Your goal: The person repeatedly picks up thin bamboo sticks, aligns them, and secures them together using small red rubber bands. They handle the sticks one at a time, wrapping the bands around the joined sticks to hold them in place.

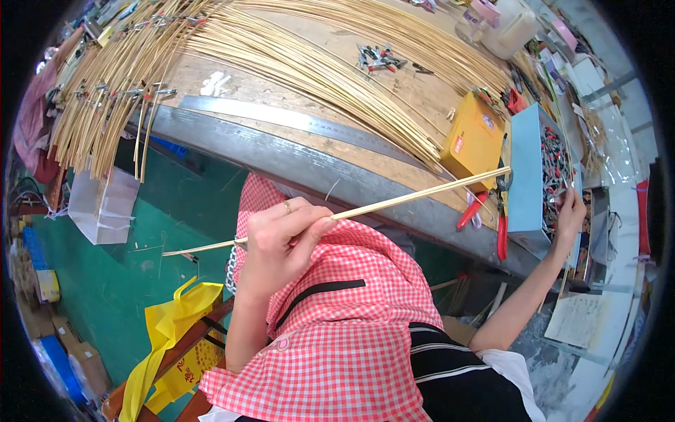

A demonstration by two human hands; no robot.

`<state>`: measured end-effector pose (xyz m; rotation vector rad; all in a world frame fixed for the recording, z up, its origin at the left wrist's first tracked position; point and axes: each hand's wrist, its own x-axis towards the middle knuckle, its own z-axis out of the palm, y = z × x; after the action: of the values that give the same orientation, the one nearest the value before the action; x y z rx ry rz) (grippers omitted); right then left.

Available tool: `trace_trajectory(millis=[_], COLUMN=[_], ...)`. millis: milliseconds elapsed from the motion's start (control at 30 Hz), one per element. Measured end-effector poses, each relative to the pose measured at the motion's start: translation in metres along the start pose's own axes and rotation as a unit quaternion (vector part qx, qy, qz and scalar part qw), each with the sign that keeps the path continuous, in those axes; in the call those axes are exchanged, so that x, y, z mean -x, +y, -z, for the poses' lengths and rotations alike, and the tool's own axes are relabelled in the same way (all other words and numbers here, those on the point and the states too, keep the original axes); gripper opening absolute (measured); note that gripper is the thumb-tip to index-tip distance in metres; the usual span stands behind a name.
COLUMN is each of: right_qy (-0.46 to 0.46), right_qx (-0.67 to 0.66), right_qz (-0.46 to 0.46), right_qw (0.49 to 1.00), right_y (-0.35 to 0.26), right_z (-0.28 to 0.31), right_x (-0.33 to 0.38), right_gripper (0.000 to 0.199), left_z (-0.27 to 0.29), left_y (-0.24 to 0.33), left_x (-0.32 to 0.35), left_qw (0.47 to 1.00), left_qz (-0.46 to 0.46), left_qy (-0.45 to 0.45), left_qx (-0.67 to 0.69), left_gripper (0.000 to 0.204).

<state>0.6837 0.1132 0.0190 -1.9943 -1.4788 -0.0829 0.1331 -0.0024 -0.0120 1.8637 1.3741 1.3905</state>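
Note:
My left hand (285,243) is closed around thin bamboo strips (415,194) in front of my red-and-white checked apron. The strips slant up to the right, with their far ends near the table's edge. On the right, my right hand (571,214) dips into a light blue box (526,169) full of small red, black and metal clips (554,158). Its fingers are bent together among the clips; what they grip is too small to make out.
Long bamboo strips (316,67) fan over the wooden table beside a steel ruler (302,121). A yellow box (470,137), red-handled pliers (501,228) and loose clips (380,58) lie nearby. Clipped bundles (105,112) overhang the left edge. A yellow bag (169,330) hangs at lower left.

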Motion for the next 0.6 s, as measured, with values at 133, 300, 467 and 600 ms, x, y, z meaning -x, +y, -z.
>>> trace_trajectory(millis=[133,300,467,600], right_qy=[0.020,0.013,0.045,0.065], right_qx=[-0.255,-0.242,-0.264,-0.311], right_qz=[-0.058,-0.033,-0.033,-0.018], right_qw=[0.965,0.970,0.963,0.948], right_y=[0.000,-0.032,-0.044,-0.056], right_z=[-0.008,-0.007,-0.008,0.000], right_x=[0.005,0.016,0.022,0.026], right_gripper=[0.029,0.028,0.023,0.023], left_z=[-0.003,-0.005,-0.010,-0.011], left_y=[0.000,0.005,-0.002,-0.001], left_x=[-0.001,0.000,-0.001,0.000], left_qw=[1.000,1.000,1.000,1.000], left_qz=[0.006,0.016,0.001,0.012], left_qy=[0.004,-0.005,0.004,-0.003], left_qx=[-0.001,-0.014,-0.017,-0.014], left_gripper=[0.004,0.006,0.007,0.007])
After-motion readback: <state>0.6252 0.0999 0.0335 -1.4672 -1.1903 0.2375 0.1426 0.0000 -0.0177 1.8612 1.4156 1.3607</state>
